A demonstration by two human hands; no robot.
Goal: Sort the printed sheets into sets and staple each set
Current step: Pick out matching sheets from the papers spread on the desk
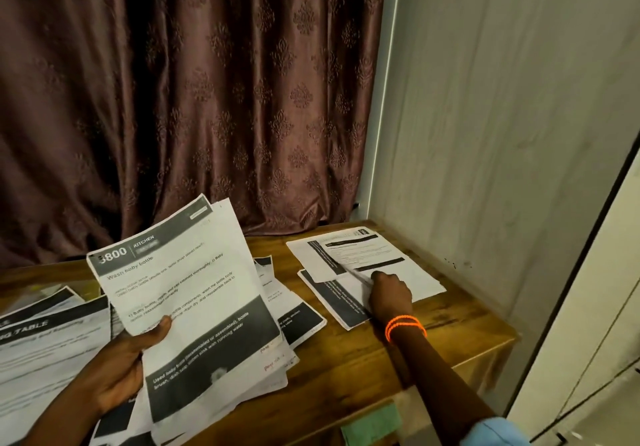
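Printed sheets in my grip: a fanned stack of printed sheets [194,307] stands tilted up off the wooden table [349,359], lower edges down near the tabletop; the top page reads "KITCHEN" and "Wash baby bottle", with a dark band of white text across its lower half.
Left hand: my left hand [128,359] holds that stack from the left side, thumb curled over the front of the top page, fingers hidden behind the paper.
Sorted pile: a small pile of sheets [408,279] lies flat near the table's far right corner, the pages overlapping at slightly different angles, dark header bars showing.
Right hand: my right hand [389,295] rests on that pile, knuckles up and fingers bent down onto the paper; whether they pinch a sheet or only press on it I cannot tell.
Wrist: orange bands [405,326] circle my right wrist; a light blue sleeve [498,433] shows at the bottom edge.
Loose sheets, left: more printed pages [52,338] spread over the left of the table, one headed with words ending in "TABLE".
Loose sheets, middle: other pages [298,310] lie partly hidden behind the held stack.
Table front: a green slip [372,423] lies at the near edge, just beside my right forearm.
Behind: a brown patterned curtain [190,99] hangs behind the table.
Right side: a pale wall panel [502,134] stands against the table's right side.
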